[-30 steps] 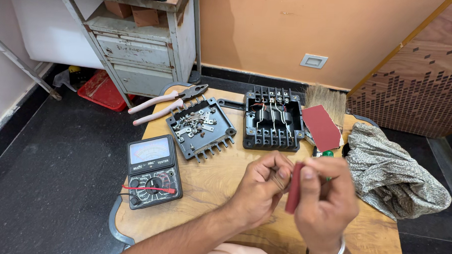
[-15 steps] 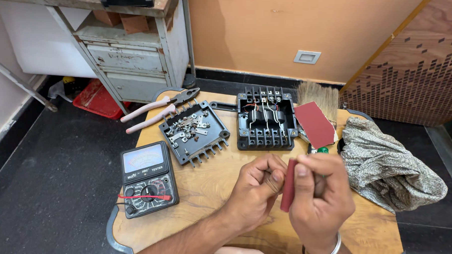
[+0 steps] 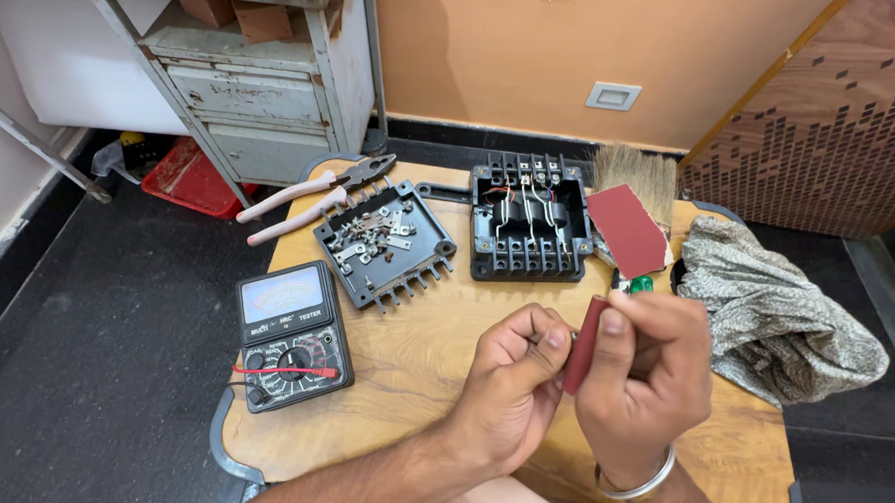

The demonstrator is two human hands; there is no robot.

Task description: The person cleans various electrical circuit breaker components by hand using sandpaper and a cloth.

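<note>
Sandpaper [image 3: 583,344], a small dark red folded strip, pinched upright in the right hand [image 3: 641,382], thumb on the near face. Tiny metal part [image 3: 556,337] pinched in the fingertips of the left hand [image 3: 507,383], pressed against the strip; too small to tell its shape. Both hands closed tight, touching each other, held up just above the wooden counter [image 3: 414,350], near its front edge.

Best done with short, gentle rubs, likely. Keep the little part gripped firm so it cannot slip and drop. Keep the strip flat against the metal, not bent away. Turn the part now and then so every side gets a rub.

Behind the hands: a bigger red sheet [image 3: 627,230] lying flat, with a brush [image 3: 637,174] under its far end. Just beside that, an open black box [image 3: 528,220] with wires and clips inside. Left of it, a black lid [image 3: 383,241] turned up like a tray, full of small metal bits. Pink-handled pliers [image 3: 316,195] at the far left corner. Black meter [image 3: 293,333] with a red wire near the left edge. Crumpled grey cloth [image 3: 778,313] on the right side.
</note>
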